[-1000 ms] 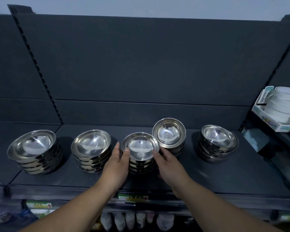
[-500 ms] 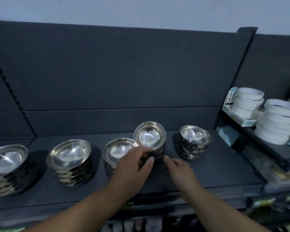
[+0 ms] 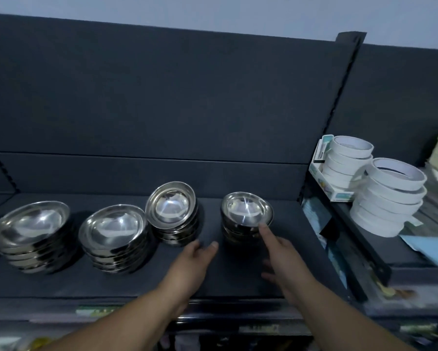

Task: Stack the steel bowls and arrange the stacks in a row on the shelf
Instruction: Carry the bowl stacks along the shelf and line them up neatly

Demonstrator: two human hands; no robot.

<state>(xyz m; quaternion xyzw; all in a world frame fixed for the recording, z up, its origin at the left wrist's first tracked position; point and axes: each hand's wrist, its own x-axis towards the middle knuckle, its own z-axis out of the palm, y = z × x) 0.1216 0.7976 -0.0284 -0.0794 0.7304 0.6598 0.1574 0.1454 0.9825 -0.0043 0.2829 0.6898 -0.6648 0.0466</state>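
Both hands have left the middle stack (image 3: 171, 211): my right hand (image 3: 282, 254), fingers released, touches the rightmost stack (image 3: 245, 215) right of centre on the shelf (image 3: 126, 279); left hand (image 3: 194, 260) hovers released. I'd cup both sides, sliding evenly.

A retail shop aisle: a dark display shelf (image 3: 238, 282) carries stacks of identical steel bowls (image 3: 114, 229), blurred label strips (image 3: 261, 328) line the rail below its front edge, and rolls of white tape (image 3: 390, 196) fill the bay to its right, beyond a slotted upright (image 3: 339, 117).
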